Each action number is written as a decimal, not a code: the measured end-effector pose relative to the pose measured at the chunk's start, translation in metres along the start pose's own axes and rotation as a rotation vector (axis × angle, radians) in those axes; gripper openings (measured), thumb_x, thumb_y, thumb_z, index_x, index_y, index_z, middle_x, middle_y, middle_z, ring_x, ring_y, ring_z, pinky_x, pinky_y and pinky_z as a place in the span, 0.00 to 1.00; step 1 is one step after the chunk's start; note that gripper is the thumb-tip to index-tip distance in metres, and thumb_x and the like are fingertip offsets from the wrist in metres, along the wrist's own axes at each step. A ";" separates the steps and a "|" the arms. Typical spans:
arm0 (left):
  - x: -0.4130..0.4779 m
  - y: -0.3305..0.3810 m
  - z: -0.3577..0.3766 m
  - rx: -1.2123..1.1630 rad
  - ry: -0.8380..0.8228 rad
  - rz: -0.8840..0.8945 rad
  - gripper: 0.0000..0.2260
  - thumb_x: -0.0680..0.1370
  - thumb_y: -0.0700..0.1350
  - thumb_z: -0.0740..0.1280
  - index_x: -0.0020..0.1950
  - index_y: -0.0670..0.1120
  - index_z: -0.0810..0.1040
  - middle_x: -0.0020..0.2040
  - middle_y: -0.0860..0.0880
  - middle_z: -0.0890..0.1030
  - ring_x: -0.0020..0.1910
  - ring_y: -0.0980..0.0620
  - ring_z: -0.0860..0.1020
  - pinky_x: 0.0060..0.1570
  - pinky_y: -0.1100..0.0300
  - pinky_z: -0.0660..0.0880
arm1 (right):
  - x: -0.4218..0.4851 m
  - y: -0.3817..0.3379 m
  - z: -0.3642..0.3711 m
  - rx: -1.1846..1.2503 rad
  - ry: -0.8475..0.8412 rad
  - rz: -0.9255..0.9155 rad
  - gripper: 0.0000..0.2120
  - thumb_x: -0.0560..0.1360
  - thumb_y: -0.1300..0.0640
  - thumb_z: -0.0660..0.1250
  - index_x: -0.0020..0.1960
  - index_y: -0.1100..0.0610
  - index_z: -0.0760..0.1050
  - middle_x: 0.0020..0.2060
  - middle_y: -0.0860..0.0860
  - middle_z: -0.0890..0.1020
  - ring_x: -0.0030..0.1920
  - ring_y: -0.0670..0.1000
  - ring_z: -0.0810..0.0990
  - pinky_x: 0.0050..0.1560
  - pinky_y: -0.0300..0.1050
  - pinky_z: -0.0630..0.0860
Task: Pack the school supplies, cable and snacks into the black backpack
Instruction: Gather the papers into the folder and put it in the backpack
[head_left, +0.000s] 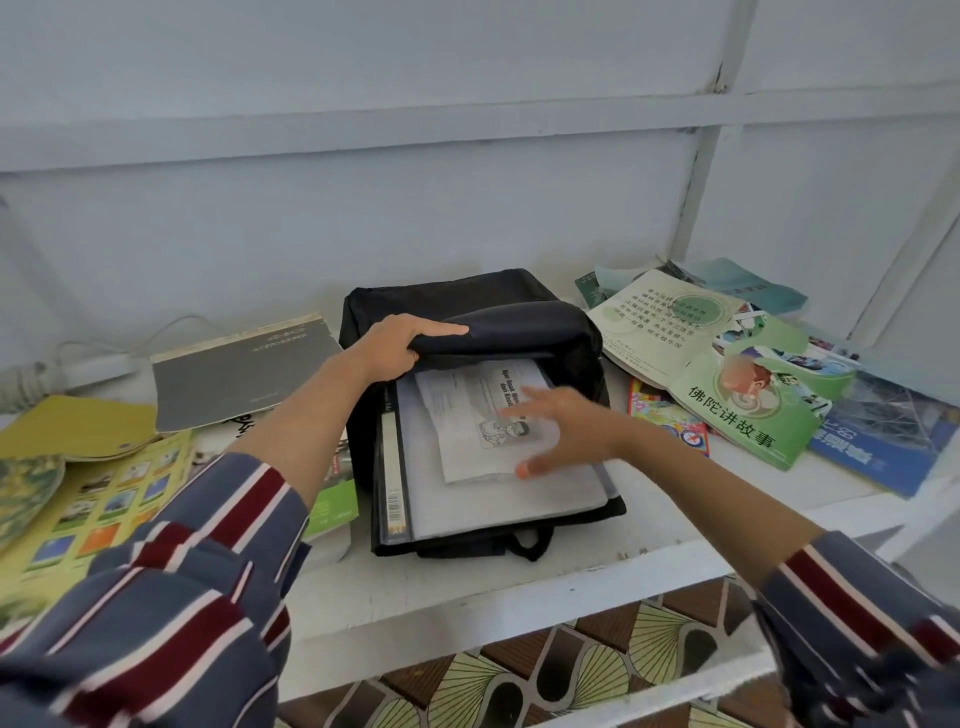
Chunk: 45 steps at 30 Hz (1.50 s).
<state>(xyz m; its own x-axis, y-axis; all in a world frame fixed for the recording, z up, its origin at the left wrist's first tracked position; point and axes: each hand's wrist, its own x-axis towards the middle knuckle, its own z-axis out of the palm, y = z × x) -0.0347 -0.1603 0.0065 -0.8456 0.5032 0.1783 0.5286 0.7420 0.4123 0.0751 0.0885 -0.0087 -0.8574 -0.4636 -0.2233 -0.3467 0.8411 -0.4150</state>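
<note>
A black backpack (467, 291) lies flat in the middle of the frame on a white shelf (519, 582), its opening towards the viewer. The left hand (402, 345), coming in from the lower left in a striped sleeve, grips the edge of the backpack's flap (519, 327) and holds it lifted, fingers wrapped round the fabric. The right hand (563, 431), reaching in from the lower right, is over the open bag with fingers spread wide and straight; it is blurred, and whether it touches the printed sheet (467, 410) below it cannot be told. That sheet lies on a pale folder (509, 499) inside the backpack. At the left of the frame are a grey book (244, 374), a white cable (171, 330) against the wall behind it, and a yellow folder (72, 426). At the right lie a green booklet (737, 415) with Chinese characters, a small colourful item (665, 415) partly under it, and a blue book (893, 441) at the far right edge.
</note>
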 end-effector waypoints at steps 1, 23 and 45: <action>0.000 0.000 0.000 -0.007 -0.002 0.000 0.33 0.71 0.24 0.57 0.68 0.54 0.71 0.68 0.53 0.72 0.70 0.50 0.66 0.68 0.58 0.63 | -0.009 -0.005 0.007 -0.030 -0.111 -0.061 0.39 0.69 0.43 0.71 0.74 0.40 0.54 0.76 0.49 0.46 0.75 0.53 0.42 0.73 0.54 0.43; 0.000 -0.001 -0.004 -0.025 -0.048 -0.012 0.34 0.70 0.24 0.57 0.66 0.57 0.73 0.68 0.53 0.72 0.69 0.51 0.68 0.66 0.55 0.67 | 0.010 0.011 0.012 0.034 -0.178 -0.091 0.28 0.72 0.47 0.70 0.70 0.39 0.64 0.76 0.45 0.49 0.76 0.48 0.39 0.73 0.55 0.35; -0.004 -0.003 -0.002 -0.104 -0.027 -0.006 0.31 0.71 0.24 0.60 0.66 0.52 0.74 0.66 0.53 0.74 0.69 0.55 0.68 0.67 0.63 0.61 | 0.026 0.019 0.017 -0.040 0.071 -0.121 0.26 0.71 0.50 0.72 0.67 0.43 0.70 0.74 0.47 0.60 0.74 0.48 0.54 0.72 0.48 0.44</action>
<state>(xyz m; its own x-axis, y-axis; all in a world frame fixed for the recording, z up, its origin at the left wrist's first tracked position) -0.0331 -0.1656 0.0066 -0.8456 0.5116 0.1523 0.5118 0.6959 0.5037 0.0530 0.0878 -0.0369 -0.8328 -0.5426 -0.1101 -0.4628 0.7913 -0.3995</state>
